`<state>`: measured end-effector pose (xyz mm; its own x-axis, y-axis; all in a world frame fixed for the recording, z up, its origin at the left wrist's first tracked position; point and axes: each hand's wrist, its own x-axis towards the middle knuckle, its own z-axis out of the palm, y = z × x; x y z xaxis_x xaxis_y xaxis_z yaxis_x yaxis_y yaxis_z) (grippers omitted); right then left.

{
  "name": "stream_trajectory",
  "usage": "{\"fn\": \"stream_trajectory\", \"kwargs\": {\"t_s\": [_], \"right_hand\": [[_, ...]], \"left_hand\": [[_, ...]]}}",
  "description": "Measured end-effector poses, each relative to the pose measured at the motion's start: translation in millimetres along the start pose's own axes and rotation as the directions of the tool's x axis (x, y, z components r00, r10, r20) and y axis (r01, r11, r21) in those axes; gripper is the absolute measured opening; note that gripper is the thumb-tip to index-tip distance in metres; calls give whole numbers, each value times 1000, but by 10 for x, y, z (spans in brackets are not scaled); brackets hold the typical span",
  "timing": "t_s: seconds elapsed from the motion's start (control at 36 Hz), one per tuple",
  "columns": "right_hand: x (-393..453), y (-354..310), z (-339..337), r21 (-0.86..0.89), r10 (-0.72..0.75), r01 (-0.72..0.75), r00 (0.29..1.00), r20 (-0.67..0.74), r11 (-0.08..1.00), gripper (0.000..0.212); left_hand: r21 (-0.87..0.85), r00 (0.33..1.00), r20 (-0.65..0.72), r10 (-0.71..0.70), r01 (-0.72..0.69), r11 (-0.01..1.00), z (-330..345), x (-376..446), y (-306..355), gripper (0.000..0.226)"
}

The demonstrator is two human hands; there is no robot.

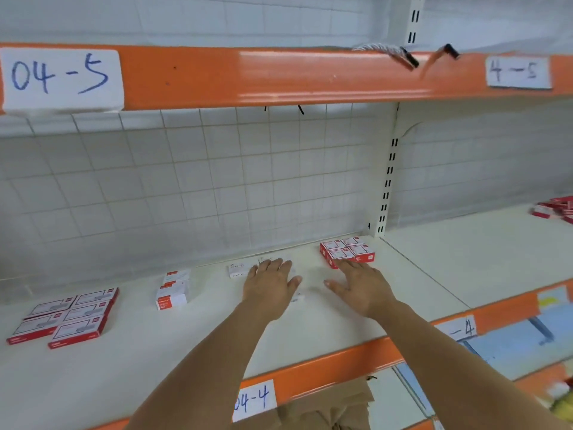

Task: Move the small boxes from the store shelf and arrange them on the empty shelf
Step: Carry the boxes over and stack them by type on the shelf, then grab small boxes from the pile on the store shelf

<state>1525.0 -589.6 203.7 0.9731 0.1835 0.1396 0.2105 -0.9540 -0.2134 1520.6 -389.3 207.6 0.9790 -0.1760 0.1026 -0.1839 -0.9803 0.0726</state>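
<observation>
Against the shelf's (418, 274) back edge, by the slotted upright (387, 181), sits a flat block of small red-and-white boxes (347, 251). More lie grouped toward the left front (66, 316), with a short stack (173, 290) between. Both hands lie flat with straight, spread fingers: the left hand (271, 287) rests on white boxes (237, 270), the right hand (361, 288) has its fingertips touching the red block.
</observation>
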Motion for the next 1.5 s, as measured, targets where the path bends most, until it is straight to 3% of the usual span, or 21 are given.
{"fn": "stream_trajectory", "kwargs": {"t_s": [0.47,0.61,0.75,0.83,1.06,1.5], "right_hand": [[-1457,1806,-638,-51,274,-278,959,-73,959,60],[-1960,2354,-742,-87,349,-349,937,-14,933,62],[-2333,2844,-860,-90,430,-430,903,-11,899,62],[-2486,3139,-916,-99,478,-477,878,-11,873,62],[-2571,3783,-1055,-84,528,-529,848,-40,844,61],[-1760,5280,-1652,-125,551,-565,824,-135,815,54]], "left_hand": [[-52,945,40,324,-322,945,161,-215,2208,54],[-80,912,87,401,-395,915,323,-267,2930,51],[-21,885,-18,465,-465,885,404,-311,3544,48],[-66,866,10,500,-499,864,397,-261,3886,50],[-118,833,100,544,-533,838,547,-13,4630,50],[-152,800,-24,599,-595,789,558,1512,5906,44]]}}
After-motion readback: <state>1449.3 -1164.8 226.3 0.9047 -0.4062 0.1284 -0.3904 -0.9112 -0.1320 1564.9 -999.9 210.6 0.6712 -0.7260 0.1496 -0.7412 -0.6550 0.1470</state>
